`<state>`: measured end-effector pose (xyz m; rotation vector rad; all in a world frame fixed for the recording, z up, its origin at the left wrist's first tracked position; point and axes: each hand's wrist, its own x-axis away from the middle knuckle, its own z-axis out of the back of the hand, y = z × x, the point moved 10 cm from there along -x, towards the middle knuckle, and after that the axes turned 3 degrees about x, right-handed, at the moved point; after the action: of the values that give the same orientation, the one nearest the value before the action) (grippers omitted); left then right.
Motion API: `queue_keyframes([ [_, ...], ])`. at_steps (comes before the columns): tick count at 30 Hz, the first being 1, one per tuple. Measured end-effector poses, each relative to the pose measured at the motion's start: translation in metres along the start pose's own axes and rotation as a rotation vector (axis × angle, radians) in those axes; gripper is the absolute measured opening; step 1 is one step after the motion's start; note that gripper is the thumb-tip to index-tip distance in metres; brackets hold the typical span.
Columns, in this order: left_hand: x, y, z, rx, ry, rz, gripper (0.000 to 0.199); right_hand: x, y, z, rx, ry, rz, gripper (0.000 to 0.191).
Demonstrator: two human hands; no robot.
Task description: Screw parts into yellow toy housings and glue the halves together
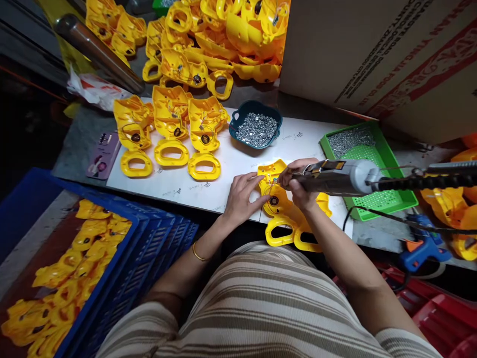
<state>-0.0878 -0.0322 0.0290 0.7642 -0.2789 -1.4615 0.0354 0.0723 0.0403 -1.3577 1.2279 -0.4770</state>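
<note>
My right hand is closed around a grey electric screwdriver, which lies nearly level, its front end over a yellow plastic shell. That shell lies inner side up at the table's front edge, with thin wires, a small circuit board and a round black part inside. At its left edge, my left hand grips it with fingertips and thumb. The oval handle of the shell juts past the table edge. A second yellow handle sits beside it, partly behind my right forearm. The screwdriver's tip is hidden by my fingers.
Three yellow shells lie in a row at left. Behind stands a dark bowl of small metal parts; right, a green tray of screws. A blue glue gun, carton, shell pile and blue crate surround the table.
</note>
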Motion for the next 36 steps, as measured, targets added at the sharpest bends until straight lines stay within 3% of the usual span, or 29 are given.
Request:
queue_keyframes([
  [5, 0.0, -0.002, -0.001, 0.01, -0.01, 0.023, 0.049, -0.004, -0.015, -0.008, -0.013, -0.044, 0.09, 0.031],
  [8, -0.001, 0.004, 0.008, -0.035, 0.031, 0.026, 0.049, -0.004, -0.043, -0.008, -0.002, -0.049, 0.112, 0.029],
  [12, -0.003, 0.033, 0.016, -0.125, 0.052, -0.068, 0.044, 0.003, -0.103, 0.002, -0.04, -0.005, 0.186, 0.022],
  [16, -0.001, 0.065, -0.002, -0.133, -0.089, -0.182, 0.038, 0.015, -0.134, 0.017, -0.074, 0.087, 0.129, 0.019],
  [22, 0.003, 0.082, -0.024, -0.044, -0.181, -0.23, 0.018, 0.026, -0.132, 0.027, -0.087, 0.149, 0.068, 0.017],
  [36, 0.014, 0.072, -0.032, 0.075, -0.199, -0.103, 0.014, 0.032, -0.132, 0.014, -0.135, 0.077, 0.092, 0.02],
])
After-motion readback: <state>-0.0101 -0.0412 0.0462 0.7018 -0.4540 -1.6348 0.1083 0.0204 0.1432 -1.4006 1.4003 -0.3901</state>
